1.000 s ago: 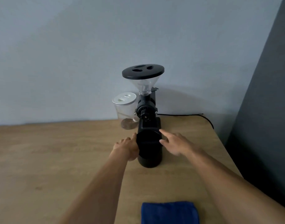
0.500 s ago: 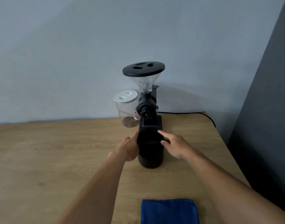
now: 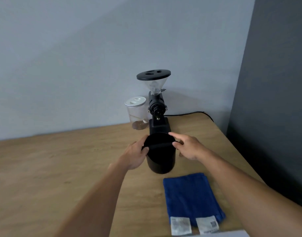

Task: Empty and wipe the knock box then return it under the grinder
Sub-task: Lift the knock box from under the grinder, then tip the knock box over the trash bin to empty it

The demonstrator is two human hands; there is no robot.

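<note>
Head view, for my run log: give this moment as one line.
stage: removing black cylindrical knock box from black grinder | left hand: gripping rim | right hand: on rim | folded blue cloth: unused

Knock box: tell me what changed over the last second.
The knock box has come out from under the grinder toward the person, its open top and cross bar now showing. The left hand and right hand grip its rim on either side, as before. The grinder, clear jar and blue cloth have stayed put.
</note>
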